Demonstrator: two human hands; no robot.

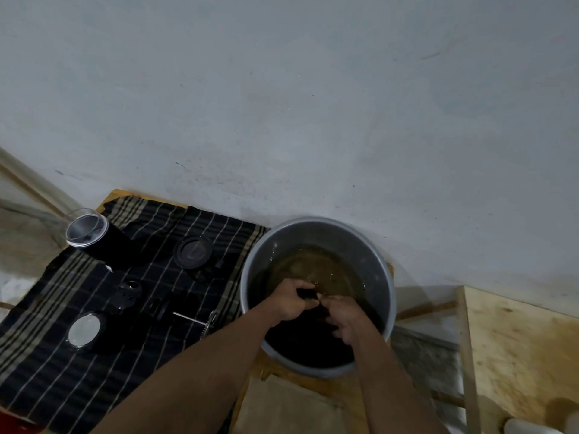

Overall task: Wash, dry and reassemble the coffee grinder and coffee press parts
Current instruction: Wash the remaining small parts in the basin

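Both my hands are inside a grey basin [380, 264] holding brownish water. My left hand [289, 300] and my right hand [346, 314] are closed together on a small dark part [308, 294] just above the water; its shape is mostly hidden by my fingers. On a black striped cloth [62, 371] to the left lie the other parts: a black grinder body with a clear lid [89, 236], a round black lid [193, 252], a perforated disc [127, 296], a round silver disc [84, 331] and a plunger rod with a coiled filter edge [195, 321].
The cloth covers a wooden table against a pale wall [282, 104]. The basin stands at the table's right end. A plywood surface [520, 355] lies lower right, with a white object [529, 429] at the bottom edge. A red thing [12, 418] shows at the bottom left corner.
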